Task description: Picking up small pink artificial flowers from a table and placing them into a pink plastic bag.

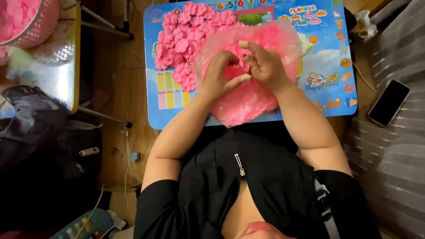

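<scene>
A clear plastic bag stuffed with pink flower pieces lies on a small blue table with a printed top. My left hand and my right hand meet over the bag's middle, fingers pinched together on a small pink flower piece. A heap of finished pink flowers covers the table's far left part, just beyond my left hand.
A dark phone lies on striped grey bedding to the right. A pink perforated basket with pink pieces sits on a second table at the upper left. A black bag and cables lie on the wooden floor.
</scene>
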